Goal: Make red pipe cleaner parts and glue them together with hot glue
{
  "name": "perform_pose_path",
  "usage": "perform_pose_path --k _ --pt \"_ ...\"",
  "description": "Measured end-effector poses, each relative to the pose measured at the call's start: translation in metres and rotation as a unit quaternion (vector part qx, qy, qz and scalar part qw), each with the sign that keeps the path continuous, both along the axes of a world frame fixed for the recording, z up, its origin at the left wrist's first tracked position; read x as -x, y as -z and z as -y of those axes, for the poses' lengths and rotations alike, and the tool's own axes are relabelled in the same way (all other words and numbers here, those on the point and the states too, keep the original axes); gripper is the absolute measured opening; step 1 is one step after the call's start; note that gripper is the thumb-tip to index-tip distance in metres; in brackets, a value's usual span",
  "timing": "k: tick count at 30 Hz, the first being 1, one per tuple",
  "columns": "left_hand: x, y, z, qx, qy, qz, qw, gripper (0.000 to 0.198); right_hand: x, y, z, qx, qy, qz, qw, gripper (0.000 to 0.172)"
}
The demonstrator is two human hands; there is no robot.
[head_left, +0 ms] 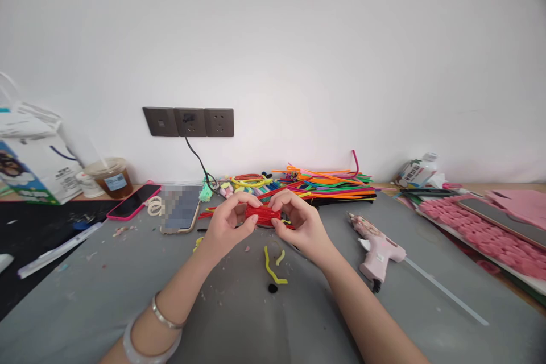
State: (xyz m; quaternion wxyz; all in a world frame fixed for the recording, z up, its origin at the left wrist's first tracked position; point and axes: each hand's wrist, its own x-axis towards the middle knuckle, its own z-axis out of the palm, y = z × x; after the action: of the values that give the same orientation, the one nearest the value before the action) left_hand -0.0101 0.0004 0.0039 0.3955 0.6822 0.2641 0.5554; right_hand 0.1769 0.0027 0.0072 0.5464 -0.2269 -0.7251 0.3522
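1. Red bundle of fuzzy wire (263, 214) held crosswise between the two hands, over the middle of the desk (170, 296), toward its wall-side edge. Height above the surface cannot be told.
2. Left end pinched by the fingers (249, 226) of the left hand (228, 222); right end gripped likewise by the right hand (302, 226).
3. Main risk, as judged: strands could be sprung loose if the pinch were eased at one end, since no tie can be made out.
4. The bundle could be bent or squashed out of line if pressed unevenly from the two ends.
5. Pile of coloured stems (333, 182) lies just behind, along the wall-side edge; red stems there could be snagged by or confused with the bundle.
6. Yellow strip (268, 267) and black pom-pom (273, 288) lie nearer the front edge; either could be brushed away by a lowered wrist.
7. Glue gun (381, 250) rests toward the desk's right edge, glue stick (446, 290) protruding. Whether it is hot cannot be told; if so, a burn could be caused by a careless right forearm.
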Motion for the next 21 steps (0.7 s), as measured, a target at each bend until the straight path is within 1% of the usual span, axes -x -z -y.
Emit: perform_pose_path --k 4,8,12,19,21 --pt "-0.0011 -0.0012 -0.0001 -0.007 -0.003 0.003 1.0 0.013 0.0006 0.0006 -0.0002 -0.002 -0.002 0.002 1.0 0.01" --pt "-0.0022 -0.0024 0.0006 0.003 0.009 0.018 1.0 0.016 0.0009 0.0006 0.0001 -0.001 -0.003 0.002 1.0 0.011" --pt "-0.0027 -0.0026 0.0007 0.01 0.013 0.013 1.0 0.019 0.0008 0.0005 0.0 0.001 0.002 0.005 1.0 0.009" --pt "-0.0026 -0.0033 0.0009 0.026 0.019 0.027 0.999 0.019 0.0014 0.0013 0.0007 0.004 0.006 0.006 1.0 0.008" --pt "-0.0023 -0.0037 0.0009 0.032 0.018 0.033 0.999 0.018 0.0017 0.0016 0.0013 0.009 0.008 0.0 1.0 0.01"
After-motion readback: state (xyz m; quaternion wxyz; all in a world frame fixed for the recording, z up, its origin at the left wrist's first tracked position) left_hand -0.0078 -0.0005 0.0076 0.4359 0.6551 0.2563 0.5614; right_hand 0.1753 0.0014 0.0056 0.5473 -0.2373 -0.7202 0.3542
